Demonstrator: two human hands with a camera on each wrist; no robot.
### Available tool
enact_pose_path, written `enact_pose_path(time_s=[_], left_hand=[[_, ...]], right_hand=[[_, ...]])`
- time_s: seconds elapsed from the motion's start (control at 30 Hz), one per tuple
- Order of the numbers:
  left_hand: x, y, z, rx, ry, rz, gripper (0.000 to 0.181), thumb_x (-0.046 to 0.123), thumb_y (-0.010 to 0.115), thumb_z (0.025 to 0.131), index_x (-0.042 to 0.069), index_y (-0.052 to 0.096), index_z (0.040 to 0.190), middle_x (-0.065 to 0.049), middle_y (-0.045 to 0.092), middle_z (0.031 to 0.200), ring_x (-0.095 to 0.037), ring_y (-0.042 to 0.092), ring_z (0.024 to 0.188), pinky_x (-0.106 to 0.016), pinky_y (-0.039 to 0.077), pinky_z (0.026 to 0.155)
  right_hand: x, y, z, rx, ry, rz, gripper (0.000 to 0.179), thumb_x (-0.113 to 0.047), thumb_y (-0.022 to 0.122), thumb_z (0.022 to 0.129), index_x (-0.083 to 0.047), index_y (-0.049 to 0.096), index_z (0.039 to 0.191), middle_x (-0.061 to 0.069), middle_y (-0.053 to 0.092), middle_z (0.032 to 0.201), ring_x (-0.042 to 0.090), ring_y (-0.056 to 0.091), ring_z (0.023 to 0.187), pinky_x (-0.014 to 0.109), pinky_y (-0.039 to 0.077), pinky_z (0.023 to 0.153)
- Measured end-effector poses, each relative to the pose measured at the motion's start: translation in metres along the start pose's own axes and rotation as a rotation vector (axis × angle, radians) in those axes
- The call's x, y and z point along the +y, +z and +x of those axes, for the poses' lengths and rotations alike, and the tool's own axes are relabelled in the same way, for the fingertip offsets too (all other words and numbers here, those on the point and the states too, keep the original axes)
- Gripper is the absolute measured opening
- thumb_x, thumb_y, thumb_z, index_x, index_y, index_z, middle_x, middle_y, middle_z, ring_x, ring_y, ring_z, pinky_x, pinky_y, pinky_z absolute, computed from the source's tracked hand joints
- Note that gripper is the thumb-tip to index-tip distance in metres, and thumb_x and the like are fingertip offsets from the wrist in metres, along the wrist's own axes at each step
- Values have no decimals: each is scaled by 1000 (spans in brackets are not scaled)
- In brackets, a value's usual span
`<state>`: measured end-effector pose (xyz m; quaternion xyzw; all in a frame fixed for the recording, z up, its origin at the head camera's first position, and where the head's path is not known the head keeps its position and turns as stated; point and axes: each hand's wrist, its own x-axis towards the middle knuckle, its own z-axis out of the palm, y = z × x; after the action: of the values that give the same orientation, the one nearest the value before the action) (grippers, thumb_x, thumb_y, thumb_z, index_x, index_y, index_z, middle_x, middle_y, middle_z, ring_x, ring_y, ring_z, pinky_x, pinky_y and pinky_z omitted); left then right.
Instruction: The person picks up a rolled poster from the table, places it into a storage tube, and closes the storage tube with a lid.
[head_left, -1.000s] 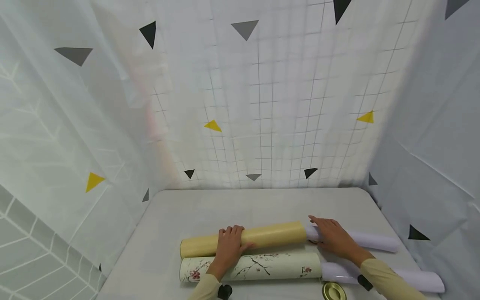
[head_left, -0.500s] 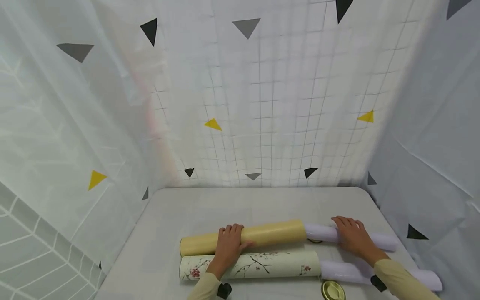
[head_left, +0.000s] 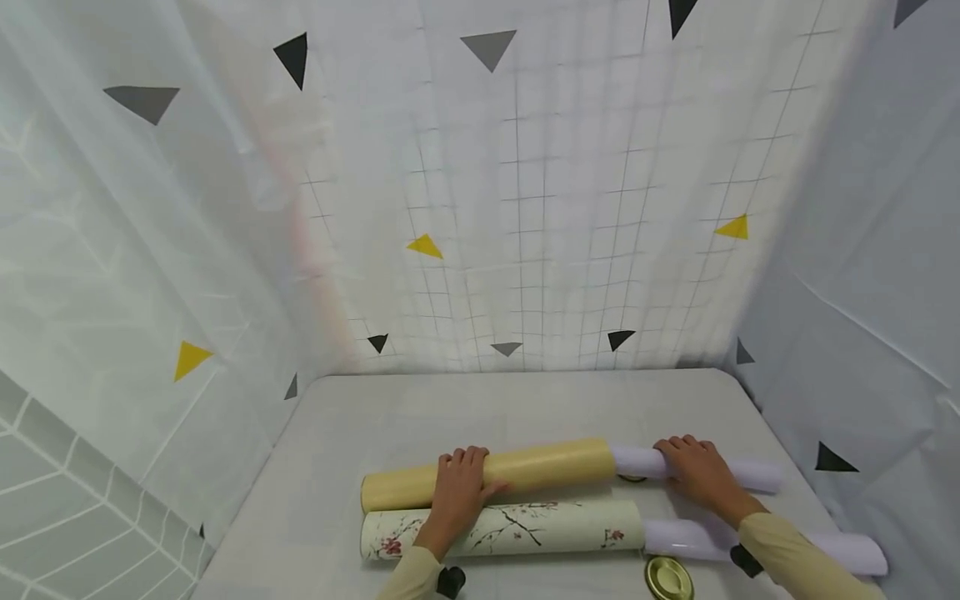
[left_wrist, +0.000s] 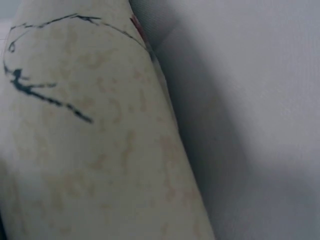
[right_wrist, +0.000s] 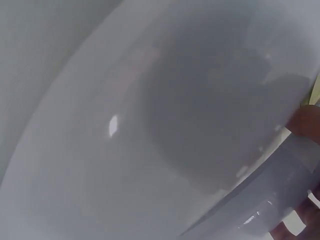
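Here, low in the middle of the head view, the left hand (head_left: 459,492) lies over the yellow tube (head_left: 487,478), its fingers curled across the top of it and its wrist passing over the floral tube (head_left: 502,532) that lies just below and parallel. To the right, the right hand (head_left: 699,472) has its fingers wrapped over the white paper roll (head_left: 693,467) that sticks out of the yellow tube's right end. A second white roll (head_left: 757,543) sticks out of the floral tube's right end, partly crossed by the right sleeve. A round gold cap (head_left: 667,579) sits on the grey bench (head_left: 390,425) at the bottom edge, right of centre. The left wrist view shows only the floral tube (left_wrist: 85,140) close up against the bench; the right wrist view is filled by blurred white paper.
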<state>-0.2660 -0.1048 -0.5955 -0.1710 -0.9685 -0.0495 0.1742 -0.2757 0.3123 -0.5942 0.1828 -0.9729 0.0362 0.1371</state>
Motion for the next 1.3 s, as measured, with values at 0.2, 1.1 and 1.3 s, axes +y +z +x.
enact_pose_path(time_s=[0.2, 1.1, 1.3], left_hand=[[0, 0, 0, -13, -4, -35, 67, 71, 55, 90, 15, 62, 126, -1, 69, 119, -23, 62, 105, -46, 48, 95], [-1, 0, 0, -72, -26, -40, 70, 75, 50, 90, 18, 59, 130, 0, 68, 124, -22, 60, 109, -46, 46, 98], [-1, 1, 0, -61, -19, -40, 68, 73, 51, 90, 18, 60, 129, 0, 67, 122, -22, 60, 107, -46, 46, 97]], right_hand=[[-8, 5, 5, -15, 7, 30, 51, -9, 93, 69, -7, 68, 114, 11, 72, 107, 34, 66, 99, 59, 52, 83], [-51, 11, 23, 148, -89, 132, 55, -16, 92, 73, -9, 64, 120, 7, 72, 112, 29, 65, 102, 56, 50, 87], [-57, 14, 26, 89, -75, 163, 58, -12, 87, 75, -5, 62, 127, 11, 71, 119, 30, 63, 108, 57, 50, 92]])
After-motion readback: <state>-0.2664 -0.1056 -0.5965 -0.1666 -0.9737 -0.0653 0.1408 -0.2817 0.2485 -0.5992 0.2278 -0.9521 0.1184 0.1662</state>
